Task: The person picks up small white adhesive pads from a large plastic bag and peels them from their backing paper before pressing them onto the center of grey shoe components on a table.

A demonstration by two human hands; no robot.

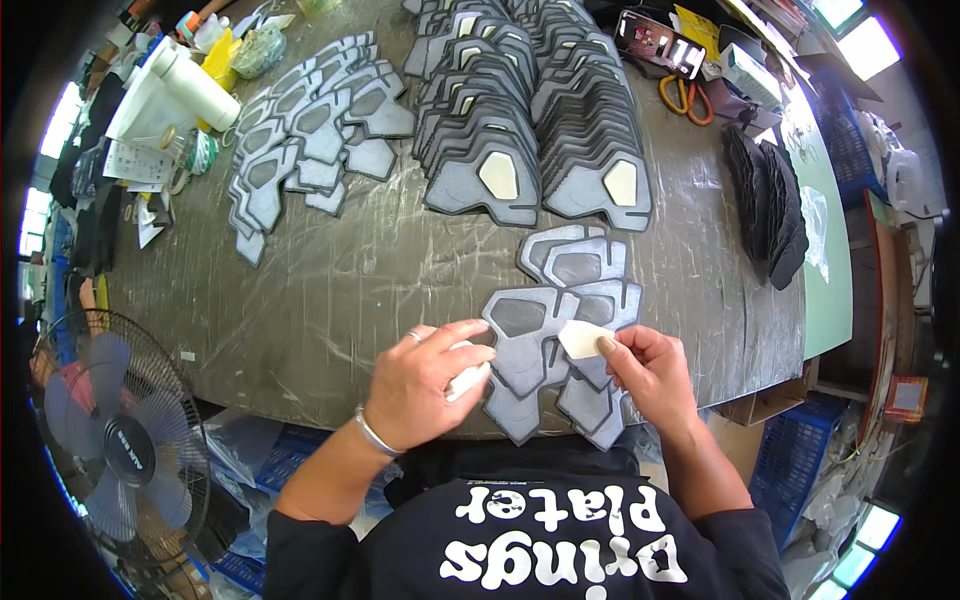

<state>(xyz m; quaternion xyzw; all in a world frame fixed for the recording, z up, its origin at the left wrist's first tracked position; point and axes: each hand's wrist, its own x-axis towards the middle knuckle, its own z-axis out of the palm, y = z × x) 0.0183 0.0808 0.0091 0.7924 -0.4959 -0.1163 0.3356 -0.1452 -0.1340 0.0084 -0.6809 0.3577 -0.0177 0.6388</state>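
Note:
My right hand (650, 372) pinches a cream five-sided patch (582, 341) between thumb and fingers. The patch lies over the right side of a group of grey flat cut pieces (530, 358) with dark edges, which overlap near the table's front edge. Each piece in that group shows a darker polygon-shaped area. Just left of them, my left hand (428, 385) is closed around a small stack of white patches (467, 370), its fingertips close to the nearest grey piece. A bracelet and a ring are on the left arm and hand.
Two long rows of overlapping grey pieces bearing cream patches (500, 176) fill the table's (330, 290) far middle. More grey pieces (322, 130) lie left of them. Farther right are a phone (660, 45), orange-handled scissors (686, 100) and black pieces (768, 205). A fan (125, 450) stands at left.

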